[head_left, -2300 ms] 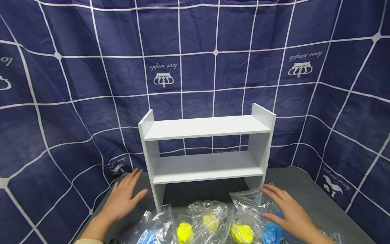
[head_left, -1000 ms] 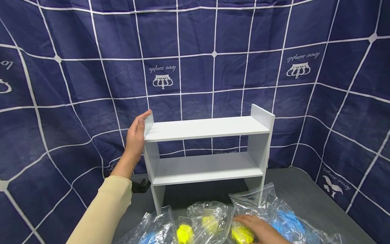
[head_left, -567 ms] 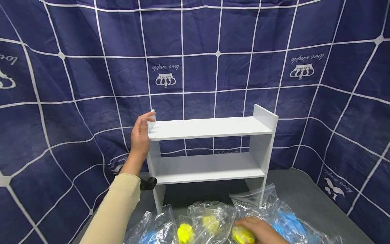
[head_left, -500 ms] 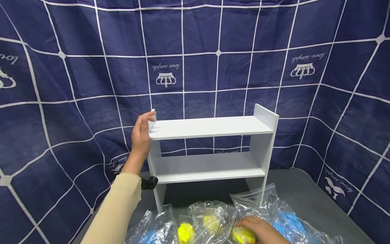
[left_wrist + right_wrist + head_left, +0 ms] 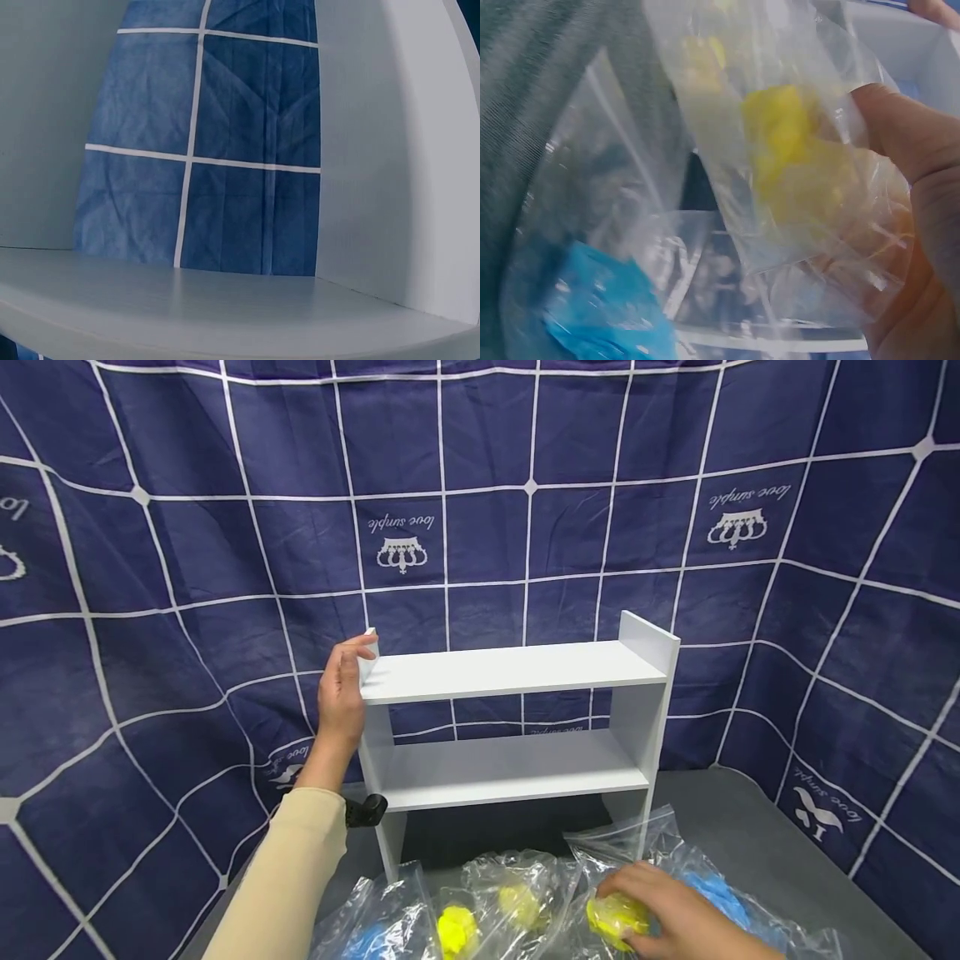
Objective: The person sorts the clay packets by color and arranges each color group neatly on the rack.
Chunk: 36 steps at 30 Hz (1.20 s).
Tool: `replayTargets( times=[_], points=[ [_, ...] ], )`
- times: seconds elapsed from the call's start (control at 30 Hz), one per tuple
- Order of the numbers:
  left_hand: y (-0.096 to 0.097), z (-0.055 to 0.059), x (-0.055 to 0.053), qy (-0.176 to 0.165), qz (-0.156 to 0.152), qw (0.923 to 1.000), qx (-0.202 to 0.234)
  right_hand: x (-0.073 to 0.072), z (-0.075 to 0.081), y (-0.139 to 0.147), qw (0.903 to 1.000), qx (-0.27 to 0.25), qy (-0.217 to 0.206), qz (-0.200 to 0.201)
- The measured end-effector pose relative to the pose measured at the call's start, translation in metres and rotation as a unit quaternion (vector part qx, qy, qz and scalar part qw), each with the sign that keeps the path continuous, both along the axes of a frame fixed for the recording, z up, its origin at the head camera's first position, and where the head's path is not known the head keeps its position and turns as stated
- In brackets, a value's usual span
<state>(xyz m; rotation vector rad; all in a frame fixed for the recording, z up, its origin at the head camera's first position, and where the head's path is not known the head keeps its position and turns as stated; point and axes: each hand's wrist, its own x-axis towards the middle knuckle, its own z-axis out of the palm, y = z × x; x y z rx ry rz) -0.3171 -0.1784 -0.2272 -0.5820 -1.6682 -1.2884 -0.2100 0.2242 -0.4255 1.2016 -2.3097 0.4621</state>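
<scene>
A white two-tier shelf (image 5: 517, 670) stands upright on the dark grey table. My left hand (image 5: 342, 697) grips the upper part of its left side panel, fingers bent over the edge. From the left wrist, the shelf's inner boards (image 5: 225, 307) fill the view and the hand is out of sight. At the front, my right hand (image 5: 671, 906) holds a clear plastic bag with a yellow lump (image 5: 617, 918) inside. Close up in the right wrist view, thumb and fingers pinch the crinkled bag around the yellow lump (image 5: 780, 135).
Several more clear bags lie along the front, with yellow lumps (image 5: 456, 932) and blue lumps (image 5: 716, 893) inside. One blue lump (image 5: 607, 307) is beside the held bag. A navy gridded cloth (image 5: 487, 443) hangs behind and at both sides of the grey table (image 5: 720, 810).
Both hands were raised and spread apart earlier. My left hand went up to the shelf's side panel; my right came down onto the yellow bag and has since shifted slightly up with it.
</scene>
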Motion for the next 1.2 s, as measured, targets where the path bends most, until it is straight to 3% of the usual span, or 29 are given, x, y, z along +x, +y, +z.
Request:
replayTargets(
  times=[0.17,0.37,0.57,0.73,0.97,1.2],
  points=[
    [0.001,0.000,-0.002,0.010,-0.004,0.9999,0.003,0.005,0.019,0.005,0.9999,-0.013,0.007,0.004],
    [0.000,0.000,-0.004,0.016,-0.013,0.9998,0.004,0.007,0.044,0.008,0.9987,-0.031,-0.017,0.036],
    [0.000,0.000,-0.001,0.009,-0.004,0.9999,-0.002,0.007,0.084,0.009,0.9975,-0.036,-0.047,0.040],
    [0.000,0.000,0.000,0.013,-0.006,0.9999,-0.004,0.003,0.120,0.006,0.9945,-0.067,-0.035,0.072],
    [0.000,0.000,0.000,0.013,0.000,0.9999,-0.005,-0.008,0.173,0.005,0.9905,-0.119,-0.060,0.035],
    [0.000,-0.002,-0.001,0.016,-0.003,0.9998,-0.006,-0.025,0.221,-0.005,0.9747,-0.215,-0.049,-0.036]
  ],
)
